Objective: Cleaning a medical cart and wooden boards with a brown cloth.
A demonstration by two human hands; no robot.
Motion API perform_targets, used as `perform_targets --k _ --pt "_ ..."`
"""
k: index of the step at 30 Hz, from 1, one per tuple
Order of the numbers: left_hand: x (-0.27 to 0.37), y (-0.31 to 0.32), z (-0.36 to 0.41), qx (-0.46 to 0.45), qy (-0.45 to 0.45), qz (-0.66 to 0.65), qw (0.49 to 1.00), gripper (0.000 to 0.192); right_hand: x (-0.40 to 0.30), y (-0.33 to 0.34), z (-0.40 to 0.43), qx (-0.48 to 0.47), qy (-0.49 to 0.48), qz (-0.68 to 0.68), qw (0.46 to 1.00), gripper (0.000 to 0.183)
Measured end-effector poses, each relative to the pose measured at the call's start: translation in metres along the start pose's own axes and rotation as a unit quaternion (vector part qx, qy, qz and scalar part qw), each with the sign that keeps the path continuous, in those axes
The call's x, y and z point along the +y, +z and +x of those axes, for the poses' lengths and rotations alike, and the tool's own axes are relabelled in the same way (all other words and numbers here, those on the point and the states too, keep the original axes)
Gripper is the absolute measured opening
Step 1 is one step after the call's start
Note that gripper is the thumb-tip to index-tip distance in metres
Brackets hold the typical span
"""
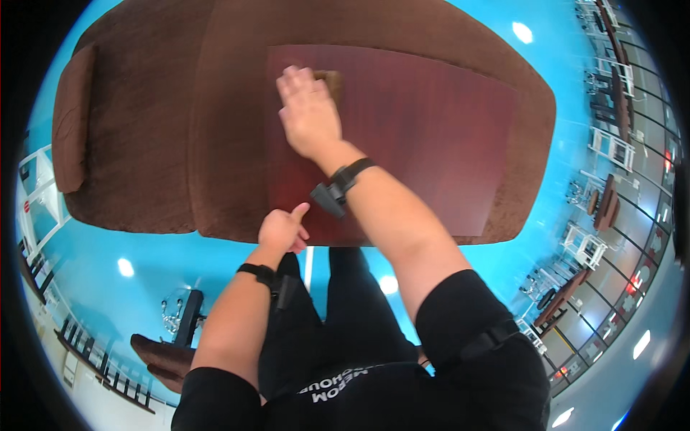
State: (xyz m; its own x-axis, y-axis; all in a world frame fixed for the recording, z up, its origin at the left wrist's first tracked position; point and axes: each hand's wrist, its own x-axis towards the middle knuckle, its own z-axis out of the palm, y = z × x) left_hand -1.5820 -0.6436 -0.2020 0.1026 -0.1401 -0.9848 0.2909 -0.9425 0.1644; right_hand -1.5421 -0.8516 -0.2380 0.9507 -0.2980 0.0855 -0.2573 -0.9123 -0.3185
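Note:
A dark reddish-brown wood-grain board [420, 129] lies flat on a padded couch [145, 124] covered in brown plush fabric. My right hand [310, 116] reaches across the board's left part, palm down, its fingers stretched forward and slightly blurred. Partly under it is a small brown piece [333, 85], perhaps a folded cloth; the hand hides most of it, and I cannot tell whether the fingers grip it. Nearer to me, my left hand [283, 229] is over the couch's near edge by the board's lower left corner. Its thumb points outward, its other fingers bend loosely, and nothing is in it.
A brown bolster [75, 118] lies at the couch's left end. Below left on the blue floor [145, 258] stands a padded device [188, 318] with a metal frame. White frames [612, 148] and more brown couches [606, 202] line the right side.

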Motion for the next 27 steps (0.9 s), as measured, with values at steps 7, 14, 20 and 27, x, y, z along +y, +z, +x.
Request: perform_targets --k 7,14,20,27 --pt "-0.004 -0.011 -0.002 0.007 0.006 -0.005 1.0 0.079 0.087 -0.044 -0.033 -0.029 -0.057 0.062 0.996 0.053" --pt "0.006 -0.002 0.005 -0.003 0.016 -0.014 1.0 0.076 0.34 -0.11 -0.134 0.105 0.246 -0.06 0.962 0.058" --pt "0.004 -0.003 0.001 0.004 0.013 -0.005 1.0 0.077 0.287 -0.061 -0.091 0.178 0.242 -0.13 0.945 0.06" --pt "0.0 0.002 0.003 0.017 0.001 -0.007 1.0 0.076 0.042 -0.008 0.003 0.037 0.001 0.064 0.997 0.059"
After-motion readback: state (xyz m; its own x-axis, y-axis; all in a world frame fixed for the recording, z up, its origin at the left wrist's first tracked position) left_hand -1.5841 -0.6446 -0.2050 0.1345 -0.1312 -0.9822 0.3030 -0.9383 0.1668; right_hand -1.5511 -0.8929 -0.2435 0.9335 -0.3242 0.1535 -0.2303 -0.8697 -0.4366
